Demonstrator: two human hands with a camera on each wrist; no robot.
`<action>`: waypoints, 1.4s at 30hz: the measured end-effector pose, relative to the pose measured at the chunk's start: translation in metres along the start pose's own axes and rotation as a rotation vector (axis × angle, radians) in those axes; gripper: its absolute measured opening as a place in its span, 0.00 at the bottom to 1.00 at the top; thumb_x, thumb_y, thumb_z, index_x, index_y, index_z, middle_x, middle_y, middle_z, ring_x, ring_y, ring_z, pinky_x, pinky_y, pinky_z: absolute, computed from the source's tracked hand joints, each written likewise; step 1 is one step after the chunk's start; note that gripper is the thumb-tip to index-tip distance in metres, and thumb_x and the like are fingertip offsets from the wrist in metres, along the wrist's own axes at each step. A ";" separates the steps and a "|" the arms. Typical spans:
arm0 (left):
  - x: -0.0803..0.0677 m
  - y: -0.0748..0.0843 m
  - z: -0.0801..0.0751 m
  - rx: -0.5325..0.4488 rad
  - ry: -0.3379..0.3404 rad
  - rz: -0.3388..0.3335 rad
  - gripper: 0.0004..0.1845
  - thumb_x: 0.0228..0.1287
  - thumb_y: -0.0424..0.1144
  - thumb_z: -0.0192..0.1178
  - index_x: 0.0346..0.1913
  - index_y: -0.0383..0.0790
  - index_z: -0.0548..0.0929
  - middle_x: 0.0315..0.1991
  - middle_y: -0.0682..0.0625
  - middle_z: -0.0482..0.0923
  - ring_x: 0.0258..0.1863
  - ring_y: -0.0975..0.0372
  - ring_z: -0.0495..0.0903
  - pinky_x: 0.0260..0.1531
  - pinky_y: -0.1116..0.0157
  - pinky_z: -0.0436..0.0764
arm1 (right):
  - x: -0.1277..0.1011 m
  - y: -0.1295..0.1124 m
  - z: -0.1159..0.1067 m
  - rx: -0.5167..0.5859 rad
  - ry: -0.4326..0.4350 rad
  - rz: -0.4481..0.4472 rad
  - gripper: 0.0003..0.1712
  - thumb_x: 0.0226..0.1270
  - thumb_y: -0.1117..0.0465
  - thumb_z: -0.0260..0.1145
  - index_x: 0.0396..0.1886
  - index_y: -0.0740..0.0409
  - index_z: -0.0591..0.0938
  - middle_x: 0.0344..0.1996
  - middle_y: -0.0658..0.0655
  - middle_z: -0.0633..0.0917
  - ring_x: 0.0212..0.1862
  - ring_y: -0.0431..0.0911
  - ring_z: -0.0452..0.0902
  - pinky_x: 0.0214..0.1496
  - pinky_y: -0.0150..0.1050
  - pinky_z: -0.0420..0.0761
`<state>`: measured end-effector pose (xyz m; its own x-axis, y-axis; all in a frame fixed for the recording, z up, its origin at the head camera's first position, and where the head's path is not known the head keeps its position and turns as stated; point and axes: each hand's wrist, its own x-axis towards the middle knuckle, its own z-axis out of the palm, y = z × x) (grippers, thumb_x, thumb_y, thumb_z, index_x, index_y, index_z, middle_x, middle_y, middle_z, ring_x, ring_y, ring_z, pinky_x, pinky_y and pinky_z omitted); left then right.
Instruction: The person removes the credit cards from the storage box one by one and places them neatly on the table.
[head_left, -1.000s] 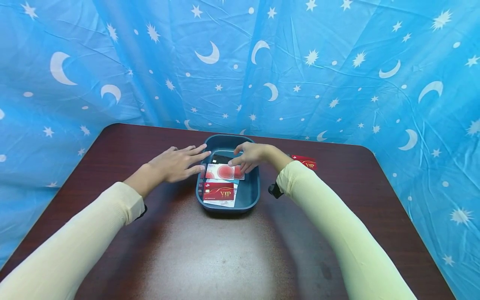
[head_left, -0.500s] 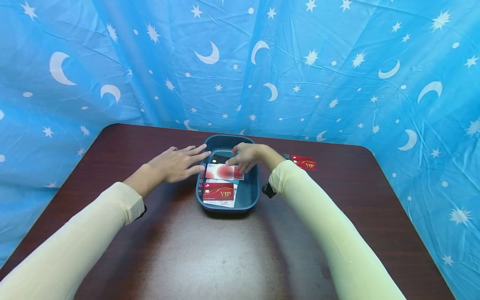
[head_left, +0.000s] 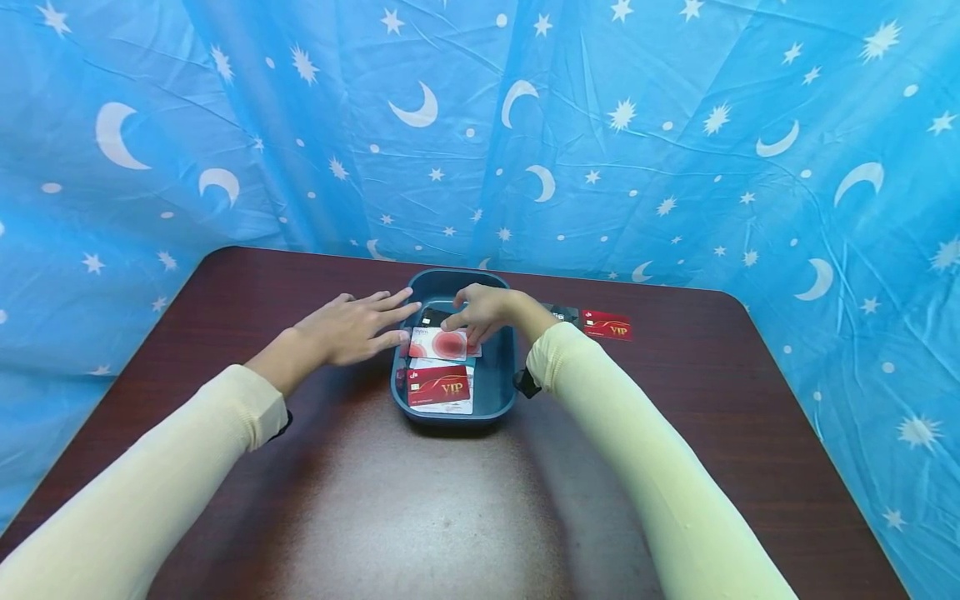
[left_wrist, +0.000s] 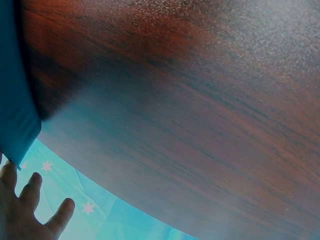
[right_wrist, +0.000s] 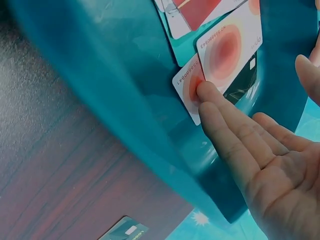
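Over the last second the right hand (head_left: 487, 312) has shifted slightly leftward inside the blue tray (head_left: 501, 387). Its fingers (right_wrist: 220, 112) lie straight, and one fingertip presses the lower white-and-red card (right_wrist: 189, 91), which has slid with it. No grip appears formed, though the thumb is partly cropped. The left hand (head_left: 352, 329) stays flat and relaxed beside the tray, above the table (head_left: 420, 517).
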<state>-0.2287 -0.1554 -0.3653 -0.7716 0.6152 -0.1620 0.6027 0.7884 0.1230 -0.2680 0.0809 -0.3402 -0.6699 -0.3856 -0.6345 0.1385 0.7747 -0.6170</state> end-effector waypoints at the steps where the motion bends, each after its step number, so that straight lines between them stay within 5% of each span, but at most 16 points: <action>1: 0.000 0.000 0.000 -0.002 0.000 0.001 0.34 0.76 0.57 0.47 0.79 0.48 0.57 0.79 0.42 0.49 0.75 0.42 0.55 0.64 0.32 0.58 | 0.000 0.000 0.000 0.005 0.005 0.000 0.39 0.74 0.53 0.63 0.75 0.65 0.58 0.59 0.68 0.78 0.53 0.57 0.83 0.57 0.48 0.81; 21: 0.002 0.001 0.000 -0.001 -0.011 -0.009 0.34 0.76 0.58 0.46 0.79 0.49 0.57 0.79 0.43 0.48 0.75 0.42 0.55 0.64 0.31 0.57 | -0.001 0.007 -0.007 0.184 0.044 0.063 0.44 0.72 0.52 0.65 0.77 0.62 0.53 0.57 0.68 0.81 0.57 0.57 0.82 0.59 0.54 0.79; 29: 0.002 0.001 -0.001 0.001 -0.011 -0.005 0.34 0.76 0.57 0.46 0.78 0.48 0.57 0.79 0.42 0.48 0.75 0.42 0.55 0.64 0.31 0.57 | 0.001 0.007 -0.005 0.176 0.052 0.029 0.40 0.69 0.58 0.68 0.73 0.63 0.60 0.58 0.67 0.78 0.55 0.56 0.82 0.59 0.51 0.80; 42: 0.001 0.000 -0.001 -0.018 -0.010 -0.001 0.34 0.76 0.57 0.47 0.79 0.48 0.57 0.79 0.42 0.48 0.75 0.42 0.55 0.64 0.31 0.57 | 0.003 0.006 0.005 0.039 0.201 -0.054 0.29 0.65 0.72 0.67 0.64 0.66 0.71 0.54 0.66 0.77 0.43 0.51 0.80 0.52 0.45 0.84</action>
<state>-0.2294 -0.1545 -0.3648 -0.7698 0.6147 -0.1719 0.5985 0.7887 0.1403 -0.2660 0.0819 -0.3480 -0.8088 -0.3148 -0.4967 0.1240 0.7343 -0.6674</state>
